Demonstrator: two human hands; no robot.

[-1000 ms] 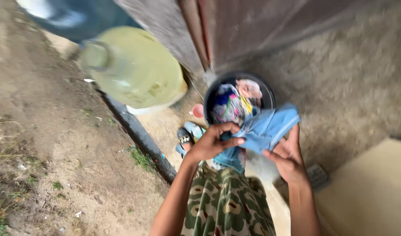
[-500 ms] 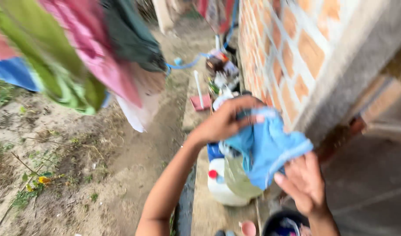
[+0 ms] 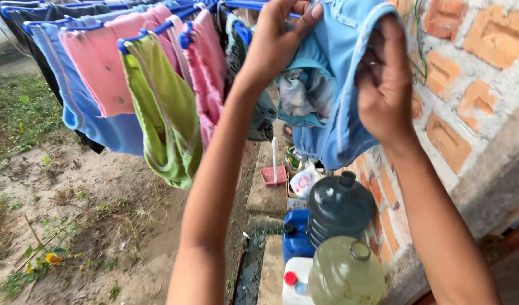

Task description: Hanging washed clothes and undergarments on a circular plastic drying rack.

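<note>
Head camera is showing a light blue garment point(image 3: 338, 85) being lifted to a laundry line point(image 3: 158, 25) beside a brick wall point(image 3: 468, 85); the left hand point(image 3: 279, 39) is pinching its upper edge, the right hand point(image 3: 384, 85) gripping its side. Pink, green and blue clothes point(image 3: 158, 101) are already hanging; this piece is not yet draped or pegged.

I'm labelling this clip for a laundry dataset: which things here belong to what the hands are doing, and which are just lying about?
In hand:
- left hand and right hand, both gripping the light blue garment
- blue clothesline
- hung clothes: green garment, pink garment

Lying about:
- dark water jug
- yellowish jug
- blue canister
- red dustpan
- brick wall
</note>
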